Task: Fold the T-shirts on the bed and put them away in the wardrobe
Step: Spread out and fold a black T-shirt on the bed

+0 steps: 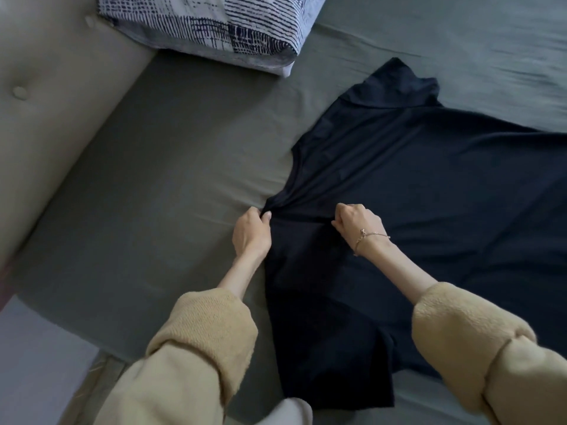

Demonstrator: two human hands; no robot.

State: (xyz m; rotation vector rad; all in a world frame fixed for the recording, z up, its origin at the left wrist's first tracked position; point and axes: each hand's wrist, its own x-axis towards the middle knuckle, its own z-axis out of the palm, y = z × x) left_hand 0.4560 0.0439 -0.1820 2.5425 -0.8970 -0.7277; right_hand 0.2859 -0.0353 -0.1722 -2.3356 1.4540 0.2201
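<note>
Grey-green bedsheet point(171, 167) covers the bed, with a padded beige headboard point(46, 102) at the left and a pillow in a white cover with dark blue stripes point(214, 26) at the top.

On this sheet the fingers point(266, 216) of the left hand point(250, 231) are curled and pinch a corner of the dark navy T-shirt point(429, 194), where the cloth gathers into tight creases. The fingers of the right hand point(356, 220) are also curled on the same edge of cloth, a little to the right, so a short taut line runs between the two hands. A thin gold bracelet point(369, 237) lies on the right wrist, and both arms wear sleeves of thick beige wool point(208, 326).

From the fingers outward, the T-shirt spreads mostly to the right and away from the person, and a narrower part hangs toward the near edge of the bed. Its long axis seems to run from lower left to upper right (the dark cloth hides much detail). I judge the folding is only at its start. Both hands are on the left end of the shirt, so the next fold probably carries this edge to the right, across the body of the shirt.
</note>
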